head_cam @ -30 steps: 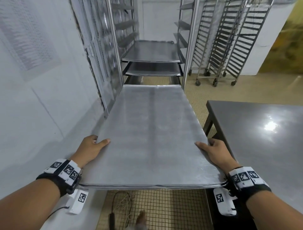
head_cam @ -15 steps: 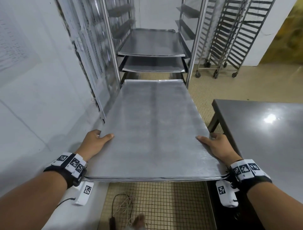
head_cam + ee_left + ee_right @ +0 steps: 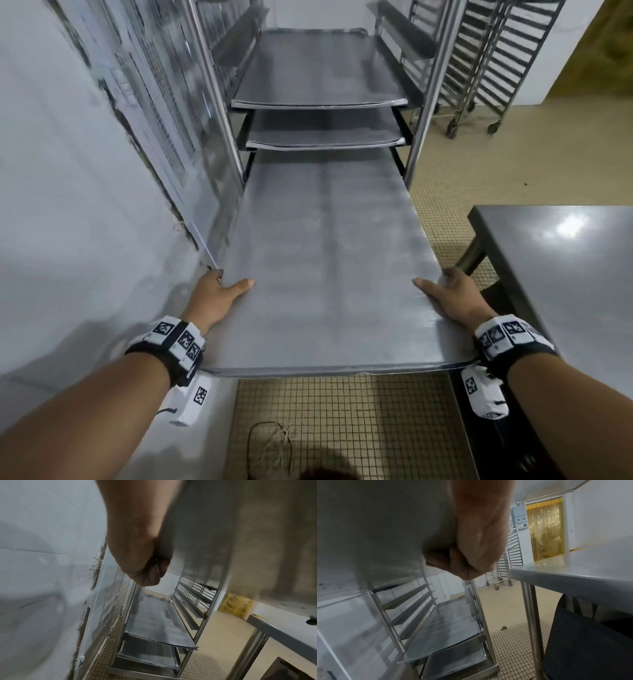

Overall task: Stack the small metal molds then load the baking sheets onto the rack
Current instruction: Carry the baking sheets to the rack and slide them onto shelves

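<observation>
A long grey baking sheet (image 3: 329, 260) is held level in front of me, its far end under the lower loaded sheet of the steel rack (image 3: 424, 102). My left hand (image 3: 219, 291) grips its left edge, thumb on top, fingers curled beneath (image 3: 147, 573). My right hand (image 3: 448, 294) grips the right edge the same way (image 3: 471, 561). Two sheets sit on the rack: an upper sheet (image 3: 318, 72) and a lower sheet (image 3: 325, 133). From below, the held sheet's underside (image 3: 240, 534) and more loaded sheets (image 3: 154, 626) show. No small molds are in view.
A white wall (image 3: 68, 171) runs close on the left. A steel table (image 3: 565, 274) stands at the right, its leg near my right hand. Several bare wheeled racks (image 3: 486, 61) stand at the back right on the tiled floor (image 3: 342, 411). A yellow strip curtain (image 3: 544, 527) hangs beyond.
The sheet has moved forward toward the rack with both hands gripping it; its far end now reaches in under the lower loaded sheet. The rack looms closer.
</observation>
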`<action>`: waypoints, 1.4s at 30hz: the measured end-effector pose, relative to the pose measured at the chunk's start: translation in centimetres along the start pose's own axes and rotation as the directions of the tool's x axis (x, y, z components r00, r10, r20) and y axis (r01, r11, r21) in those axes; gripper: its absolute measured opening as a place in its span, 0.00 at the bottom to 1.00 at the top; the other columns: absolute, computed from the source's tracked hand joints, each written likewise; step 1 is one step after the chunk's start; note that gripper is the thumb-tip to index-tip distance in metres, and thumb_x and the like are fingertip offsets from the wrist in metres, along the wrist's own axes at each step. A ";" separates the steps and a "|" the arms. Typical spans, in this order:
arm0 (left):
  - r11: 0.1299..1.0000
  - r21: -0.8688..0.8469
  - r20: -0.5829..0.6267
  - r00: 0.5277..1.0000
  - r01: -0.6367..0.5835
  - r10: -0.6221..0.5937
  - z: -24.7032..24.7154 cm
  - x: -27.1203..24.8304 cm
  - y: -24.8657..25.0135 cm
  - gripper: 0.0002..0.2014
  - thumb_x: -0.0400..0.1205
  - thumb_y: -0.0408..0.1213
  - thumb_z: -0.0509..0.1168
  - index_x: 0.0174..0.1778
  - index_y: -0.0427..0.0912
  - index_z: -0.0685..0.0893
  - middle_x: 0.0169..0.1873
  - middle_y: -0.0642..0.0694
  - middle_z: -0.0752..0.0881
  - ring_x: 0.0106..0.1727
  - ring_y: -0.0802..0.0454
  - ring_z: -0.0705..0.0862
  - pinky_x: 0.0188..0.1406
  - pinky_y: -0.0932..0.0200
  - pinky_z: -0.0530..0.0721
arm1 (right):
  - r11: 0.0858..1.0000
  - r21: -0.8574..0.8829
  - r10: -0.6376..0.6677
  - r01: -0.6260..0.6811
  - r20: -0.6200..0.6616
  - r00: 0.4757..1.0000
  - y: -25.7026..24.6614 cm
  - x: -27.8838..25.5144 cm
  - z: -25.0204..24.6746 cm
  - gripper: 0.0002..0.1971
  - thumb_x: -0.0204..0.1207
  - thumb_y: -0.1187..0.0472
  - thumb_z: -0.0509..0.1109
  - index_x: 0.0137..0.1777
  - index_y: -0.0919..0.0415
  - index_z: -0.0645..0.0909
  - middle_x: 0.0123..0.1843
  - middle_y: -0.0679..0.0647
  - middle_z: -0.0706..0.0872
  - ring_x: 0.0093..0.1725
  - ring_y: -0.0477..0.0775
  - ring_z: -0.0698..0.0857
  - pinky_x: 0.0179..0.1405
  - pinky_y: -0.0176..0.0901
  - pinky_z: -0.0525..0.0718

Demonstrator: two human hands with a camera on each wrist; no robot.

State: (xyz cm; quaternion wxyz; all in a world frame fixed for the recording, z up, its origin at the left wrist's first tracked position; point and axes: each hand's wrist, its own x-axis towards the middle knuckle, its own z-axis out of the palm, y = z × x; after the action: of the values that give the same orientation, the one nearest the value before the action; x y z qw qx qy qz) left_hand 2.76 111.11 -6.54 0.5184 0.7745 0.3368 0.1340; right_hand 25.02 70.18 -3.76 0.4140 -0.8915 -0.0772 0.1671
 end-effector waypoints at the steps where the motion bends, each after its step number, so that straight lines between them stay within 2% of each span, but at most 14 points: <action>1: 1.000 -0.004 0.006 1.000 0.003 -0.003 0.1 0.8 -0.2 0.20 0.72 0.52 0.83 0.51 0.44 0.90 0.47 0.49 0.95 0.48 0.51 0.94 0.56 0.40 0.92 | 1.000 -0.003 0.014 -0.014 -0.009 1.000 0.0 0.6 0.3 0.34 0.73 0.40 0.79 0.69 0.62 0.73 0.56 0.51 0.79 0.54 0.53 0.79 0.57 0.46 0.74; 3: 1.000 0.007 0.013 1.000 0.022 -0.022 0.4 2.4 -0.4 0.29 0.66 0.61 0.83 0.53 0.44 0.89 0.48 0.50 0.95 0.49 0.50 0.94 0.56 0.40 0.92 | 0.999 0.006 0.037 -0.037 -0.020 0.999 0.0 2.0 0.9 0.41 0.71 0.38 0.79 0.74 0.64 0.71 0.61 0.54 0.82 0.56 0.54 0.81 0.57 0.46 0.76; 6: 0.998 0.032 -0.010 0.999 0.049 -0.049 1.0 4.4 -0.6 0.36 0.61 0.67 0.80 0.57 0.44 0.88 0.50 0.50 0.94 0.50 0.51 0.94 0.56 0.41 0.92 | 0.998 0.014 0.058 -0.057 -0.021 0.998 -0.2 4.0 1.8 0.40 0.72 0.41 0.79 0.76 0.64 0.70 0.65 0.56 0.82 0.58 0.55 0.80 0.58 0.45 0.74; 11: 0.998 0.032 -0.034 0.998 0.058 -0.057 2.9 8.1 -0.6 0.23 0.74 0.51 0.82 0.60 0.42 0.88 0.52 0.50 0.93 0.53 0.52 0.92 0.62 0.41 0.90 | 0.996 0.002 0.088 -0.088 -0.015 0.996 -0.9 8.3 2.7 0.40 0.75 0.42 0.77 0.78 0.65 0.69 0.72 0.62 0.80 0.72 0.64 0.79 0.62 0.45 0.72; 14: 0.995 0.064 -0.059 0.995 0.078 -0.074 3.7 11.3 -0.6 0.33 0.67 0.65 0.81 0.60 0.45 0.88 0.53 0.51 0.93 0.55 0.53 0.92 0.62 0.41 0.90 | 0.995 0.002 0.102 -0.102 -0.012 0.995 -1.4 11.9 3.0 0.42 0.73 0.39 0.77 0.79 0.63 0.68 0.73 0.63 0.80 0.72 0.65 0.79 0.69 0.53 0.76; 18: 0.990 0.097 -0.037 0.994 0.107 -0.103 4.4 16.6 0.0 0.39 0.64 0.75 0.77 0.63 0.51 0.87 0.55 0.54 0.93 0.56 0.54 0.92 0.63 0.41 0.89 | 0.995 0.019 0.098 -0.098 -0.003 0.995 -3.1 16.9 3.0 0.39 0.73 0.39 0.77 0.77 0.61 0.72 0.67 0.58 0.83 0.68 0.63 0.82 0.67 0.52 0.77; 22: 0.985 0.139 -0.024 0.995 0.102 -0.100 4.8 20.9 2.0 0.38 0.67 0.70 0.76 0.67 0.49 0.85 0.59 0.52 0.92 0.60 0.51 0.90 0.68 0.43 0.86 | 0.996 0.017 0.089 -0.089 0.003 0.996 -4.2 22.0 3.3 0.39 0.67 0.32 0.77 0.71 0.54 0.74 0.63 0.52 0.87 0.62 0.59 0.86 0.64 0.55 0.81; 28: 0.969 0.214 -0.004 0.992 0.121 -0.123 5.3 23.7 4.5 0.37 0.74 0.63 0.75 0.73 0.42 0.80 0.64 0.51 0.86 0.65 0.49 0.86 0.69 0.50 0.82 | 0.997 -0.001 0.072 -0.072 0.000 0.997 -5.9 25.7 3.6 0.39 0.74 0.38 0.75 0.78 0.61 0.70 0.69 0.59 0.84 0.59 0.57 0.83 0.58 0.48 0.77; 30: 0.970 0.220 -0.004 0.994 0.107 -0.109 5.3 23.3 4.5 0.40 0.74 0.64 0.74 0.76 0.44 0.77 0.67 0.51 0.85 0.69 0.49 0.84 0.72 0.50 0.81 | 0.999 -0.026 0.035 -0.034 0.018 0.999 -6.0 25.5 3.6 0.40 0.75 0.36 0.72 0.80 0.59 0.68 0.71 0.58 0.83 0.63 0.59 0.84 0.62 0.52 0.80; 33: 0.945 0.320 0.002 0.997 0.066 -0.071 5.2 22.2 4.3 0.42 0.80 0.55 0.74 0.86 0.44 0.64 0.77 0.46 0.76 0.78 0.46 0.76 0.75 0.53 0.73 | 0.993 -0.104 -0.052 0.063 0.105 0.993 -6.0 24.0 3.1 0.41 0.78 0.38 0.70 0.86 0.45 0.54 0.79 0.61 0.74 0.72 0.67 0.80 0.72 0.66 0.78; 35: 0.899 0.437 0.023 0.999 0.034 -0.049 5.1 21.1 4.8 0.46 0.80 0.55 0.74 0.89 0.48 0.58 0.84 0.37 0.65 0.83 0.38 0.69 0.79 0.47 0.70 | 0.967 -0.236 -0.051 0.094 0.182 0.982 -6.3 22.2 2.7 0.41 0.76 0.32 0.69 0.85 0.35 0.54 0.83 0.64 0.63 0.73 0.72 0.76 0.71 0.67 0.78; 37: 0.836 0.548 0.099 0.995 -0.034 -0.025 5.0 19.7 5.3 0.50 0.76 0.63 0.75 0.89 0.50 0.58 0.86 0.36 0.55 0.86 0.36 0.63 0.82 0.47 0.66 | 0.931 -0.346 -0.034 0.118 0.238 0.971 -6.7 19.9 2.6 0.43 0.66 0.21 0.67 0.80 0.32 0.63 0.87 0.59 0.49 0.79 0.76 0.68 0.71 0.68 0.76; 39: 0.785 0.614 0.210 0.976 -0.089 -0.054 4.8 17.9 5.7 0.57 0.67 0.75 0.73 0.89 0.55 0.60 0.89 0.44 0.44 0.89 0.36 0.53 0.87 0.43 0.61 | 0.907 -0.395 -0.039 0.145 0.264 0.964 -6.9 17.5 2.7 0.47 0.58 0.15 0.65 0.78 0.32 0.65 0.89 0.56 0.38 0.85 0.77 0.57 0.75 0.73 0.69; 42: 0.685 0.703 0.351 0.931 -0.191 -0.100 4.7 15.3 5.8 0.66 0.56 0.83 0.71 0.89 0.61 0.56 0.90 0.48 0.38 0.90 0.32 0.42 0.86 0.31 0.59 | 0.865 -0.461 -0.070 0.196 0.277 0.958 -6.5 14.5 3.1 0.52 0.56 0.14 0.68 0.81 0.32 0.61 0.89 0.58 0.35 0.88 0.72 0.44 0.80 0.75 0.57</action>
State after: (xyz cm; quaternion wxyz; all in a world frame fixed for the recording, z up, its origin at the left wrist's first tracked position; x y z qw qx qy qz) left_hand 18.88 116.55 -5.53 0.2180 0.9349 0.2411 -0.1423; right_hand 37.43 80.60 -4.07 0.1754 -0.9306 -0.2299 0.2245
